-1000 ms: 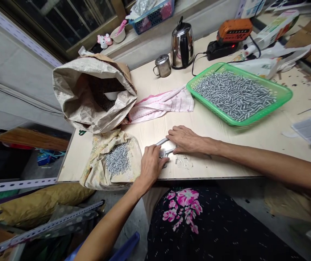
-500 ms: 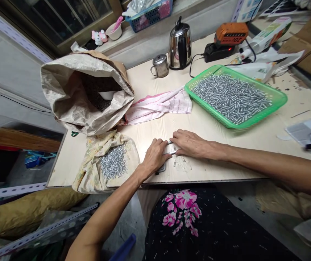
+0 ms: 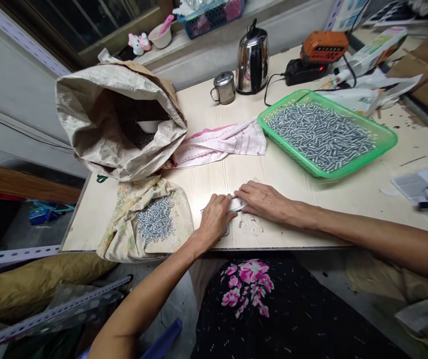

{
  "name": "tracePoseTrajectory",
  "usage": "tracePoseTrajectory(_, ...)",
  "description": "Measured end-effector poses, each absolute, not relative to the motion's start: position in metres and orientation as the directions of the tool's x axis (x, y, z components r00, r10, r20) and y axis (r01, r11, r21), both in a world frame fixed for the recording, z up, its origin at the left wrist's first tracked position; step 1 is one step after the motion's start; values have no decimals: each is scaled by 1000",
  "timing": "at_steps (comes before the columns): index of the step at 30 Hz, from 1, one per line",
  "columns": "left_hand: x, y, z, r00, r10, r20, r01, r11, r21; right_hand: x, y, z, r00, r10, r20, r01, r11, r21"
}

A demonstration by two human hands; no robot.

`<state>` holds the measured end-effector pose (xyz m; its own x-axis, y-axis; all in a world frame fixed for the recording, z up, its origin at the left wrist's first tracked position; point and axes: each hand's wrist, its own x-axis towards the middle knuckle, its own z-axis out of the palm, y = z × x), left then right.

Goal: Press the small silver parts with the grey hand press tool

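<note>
My left hand [image 3: 216, 218] is closed around the left part of a silver metal piece with two parallel bars [image 3: 237, 204], just above the table's front edge. My right hand [image 3: 261, 200] grips the same piece at its right end, thumb and fingers pinched together. Most of the piece is covered by my fingers, so its kind is unclear. One small spring [image 3: 240, 224] lies below the right hand beside a scrap of clear plastic [image 3: 252, 226]. To the left, a heap of small metal springs [image 3: 156, 219] rests on a yellowish floral cloth [image 3: 182, 209].
A green basket [image 3: 384, 144] full of short metal springs stands at the right. A big open sack [image 3: 87, 114] with a white scoop [image 3: 148, 126] is at the left. Behind lie a pink-white towel [image 3: 225, 144], a metal mug [image 3: 224, 89], a kettle [image 3: 252, 62] and an orange battery [image 3: 324, 47].
The view has shifted slightly. Both hands stay on the metal piece at nearly the same spot, with the left hand a little lower over it.
</note>
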<state>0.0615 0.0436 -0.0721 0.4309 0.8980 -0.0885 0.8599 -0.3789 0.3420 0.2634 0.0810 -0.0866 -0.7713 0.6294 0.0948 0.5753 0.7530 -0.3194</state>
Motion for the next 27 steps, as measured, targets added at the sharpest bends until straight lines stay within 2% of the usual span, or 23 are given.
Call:
tracePoseTrajectory(4, 31, 28, -67, 264, 958, 111, 845, -285, 452, 269, 76, -86, -773, 602, 200, 525, 784, -332)
tracePoseTrajectory(6, 13, 17, -64, 129, 982, 135, 864, -178, 470, 266, 73, -87, -787, 580, 210, 492, 795, -354)
tracePoseTrajectory(9, -6, -2, -63, -15, 998, 57, 895, -12, 446, 254, 70, -91, -802, 571, 179, 481, 793, -373)
tracePoseTrajectory(12, -10, -14, -68, -53, 998, -29, 896, 60, 440, 241, 70, -98, -825, 541, 161, 462, 812, -357)
tracePoseTrajectory(19, 0, -19, -68, -149, 970, -190, 773, 234, 589, 242, 66, -104, -799, 550, 245, 414, 797, -440)
tracePoseTrajectory(23, 6, -14, -69, -146, 931, -333, 678, 339, 652, 245, 59, -105, -799, 547, 251, 427, 809, -403)
tracePoseTrajectory(27, 13, -8, -73, -118, 890, -440, 673, 397, 623, 245, 54, -106, -785, 551, 283, 430, 814, -391)
